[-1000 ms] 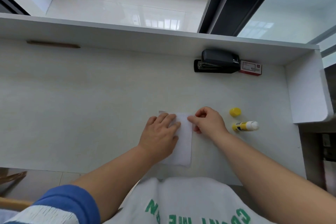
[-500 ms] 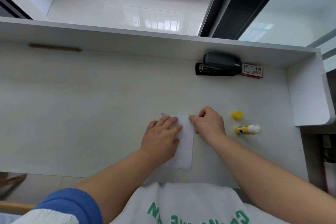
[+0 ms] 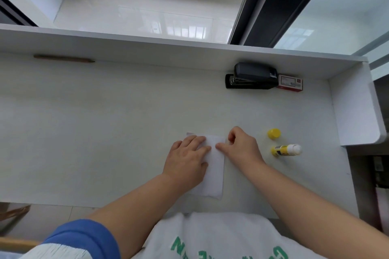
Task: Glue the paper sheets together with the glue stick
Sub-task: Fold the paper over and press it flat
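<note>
The paper sheets [image 3: 213, 166] lie stacked near the front edge of the white desk [image 3: 105, 132], and the left hand [image 3: 187, 162] rests flat on them with straight fingers, hiding most of their left side, so I cannot tell how many sheets there are. The right hand [image 3: 242, 147] has its fingers curled, with one fingertip on the stack's right edge; whether it pinches the paper is hard to make out. Just right of it lie the uncapped glue stick [image 3: 286, 150] and its yellow cap [image 3: 273, 133], with a black stapler [image 3: 252, 79] and a box of staples [image 3: 291, 83] at the far wall.
</note>
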